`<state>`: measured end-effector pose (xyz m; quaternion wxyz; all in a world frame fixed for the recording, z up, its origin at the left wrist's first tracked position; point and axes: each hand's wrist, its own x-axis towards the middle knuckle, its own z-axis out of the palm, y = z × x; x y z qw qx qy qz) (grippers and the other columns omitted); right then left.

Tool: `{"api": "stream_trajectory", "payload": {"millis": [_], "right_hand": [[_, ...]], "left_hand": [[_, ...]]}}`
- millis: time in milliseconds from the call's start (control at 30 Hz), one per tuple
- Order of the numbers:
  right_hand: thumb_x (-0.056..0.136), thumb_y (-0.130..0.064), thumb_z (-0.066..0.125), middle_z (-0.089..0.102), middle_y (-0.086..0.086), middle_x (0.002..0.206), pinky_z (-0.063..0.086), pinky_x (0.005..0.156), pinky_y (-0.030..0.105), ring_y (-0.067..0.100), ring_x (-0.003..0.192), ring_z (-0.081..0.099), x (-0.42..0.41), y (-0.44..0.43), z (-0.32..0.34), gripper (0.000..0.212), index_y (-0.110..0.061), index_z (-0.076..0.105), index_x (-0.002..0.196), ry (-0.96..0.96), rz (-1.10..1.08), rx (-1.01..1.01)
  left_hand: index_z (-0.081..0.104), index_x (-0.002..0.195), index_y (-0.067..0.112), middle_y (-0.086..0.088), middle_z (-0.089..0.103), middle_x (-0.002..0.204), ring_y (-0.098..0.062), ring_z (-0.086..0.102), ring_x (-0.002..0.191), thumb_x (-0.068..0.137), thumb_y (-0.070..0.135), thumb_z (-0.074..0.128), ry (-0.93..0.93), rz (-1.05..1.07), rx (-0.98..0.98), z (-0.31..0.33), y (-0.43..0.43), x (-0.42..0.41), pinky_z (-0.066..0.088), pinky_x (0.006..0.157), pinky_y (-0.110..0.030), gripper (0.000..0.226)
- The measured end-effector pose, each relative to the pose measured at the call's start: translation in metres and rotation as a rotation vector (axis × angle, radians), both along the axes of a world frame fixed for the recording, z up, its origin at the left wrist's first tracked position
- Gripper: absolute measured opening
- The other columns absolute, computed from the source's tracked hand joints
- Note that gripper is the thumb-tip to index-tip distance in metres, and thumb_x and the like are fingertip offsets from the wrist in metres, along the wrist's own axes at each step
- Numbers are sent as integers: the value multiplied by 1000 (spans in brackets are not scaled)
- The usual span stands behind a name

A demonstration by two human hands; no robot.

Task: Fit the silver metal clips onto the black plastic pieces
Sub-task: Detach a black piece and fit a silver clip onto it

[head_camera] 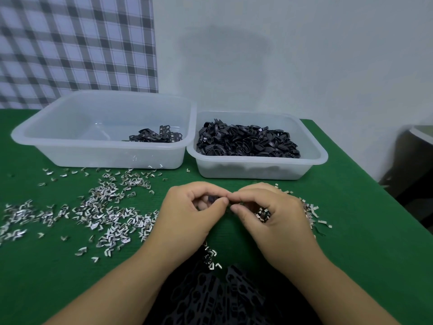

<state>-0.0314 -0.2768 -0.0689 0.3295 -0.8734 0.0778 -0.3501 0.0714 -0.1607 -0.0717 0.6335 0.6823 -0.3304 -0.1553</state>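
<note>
Left hand (187, 212) pinches 1 black plastic piece (212, 199); right hand (274, 216), fingers curled, nips its other end; silver metal clips (105, 207) lie scattered nearby; a skewed clip could spring off.

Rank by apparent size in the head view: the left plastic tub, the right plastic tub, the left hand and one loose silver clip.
1. left plastic tub
2. right plastic tub
3. left hand, unsure: it is nearest the camera, which enlarges it
4. loose silver clip
</note>
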Motion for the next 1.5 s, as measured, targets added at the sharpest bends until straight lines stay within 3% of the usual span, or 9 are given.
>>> {"api": "stream_trajectory", "payload": {"millis": [133,300,467,567,667,800,900,1033,1500], "right_hand": [[75,-8,72,63,-11,77,44,68,13,2,72,57,0,-1,1,15,-18,70,85,-56,-53,-78],[75,-4,72,65,-5,82,49,70,28,12,78,61,0,-4,0,13,-12,72,86,-105,-52,-192],[75,-7,71,65,0,78,50,66,33,18,75,61,1,-5,1,7,-10,72,81,-114,-41,-239],[77,-8,70,65,-3,78,48,67,31,17,75,59,1,-5,1,5,-12,71,80,-80,-37,-252],[79,-10,69,64,-7,77,46,69,28,13,75,57,1,-7,1,4,-13,69,79,-68,-86,-216],[79,-11,70,61,-11,76,43,69,18,7,75,56,-2,-10,1,6,-17,68,80,-94,-155,-129],[79,-13,70,61,-11,77,42,71,18,10,78,55,-1,-8,2,4,-17,68,79,-91,-144,-139],[77,-10,73,61,-7,79,43,72,23,14,80,55,-1,-5,2,7,-16,70,78,-64,-135,-156],[75,-7,75,61,-5,76,40,72,20,15,77,53,1,-5,2,8,-14,71,77,-26,-176,-178]], "left_hand": [[75,68,19,14,46,43,0,34,42,78,5,70,13,66,11,1,-1,0,29,42,-9,18],[73,65,15,14,47,41,1,34,39,80,3,69,47,43,26,2,-1,-1,28,40,-8,20],[73,66,13,15,45,39,1,33,37,80,3,68,62,6,38,1,-1,0,25,39,-7,17],[74,69,15,14,46,40,1,35,39,80,8,69,47,-13,38,0,0,2,28,40,-9,14],[75,78,23,9,59,49,-5,51,44,77,13,74,34,-28,42,0,0,3,41,46,-13,11],[65,91,23,-1,67,59,-12,66,52,72,5,77,132,-20,15,-2,-1,4,51,52,-18,29],[56,83,14,-5,68,56,-16,68,51,69,3,79,162,26,5,-1,-1,4,52,49,-18,29],[65,77,7,-14,70,63,-16,70,54,71,-5,76,220,9,-46,1,-2,3,53,50,-17,17],[69,80,10,-9,72,65,-16,70,58,75,-9,70,234,-21,-80,2,-1,0,56,56,-19,20]]}}
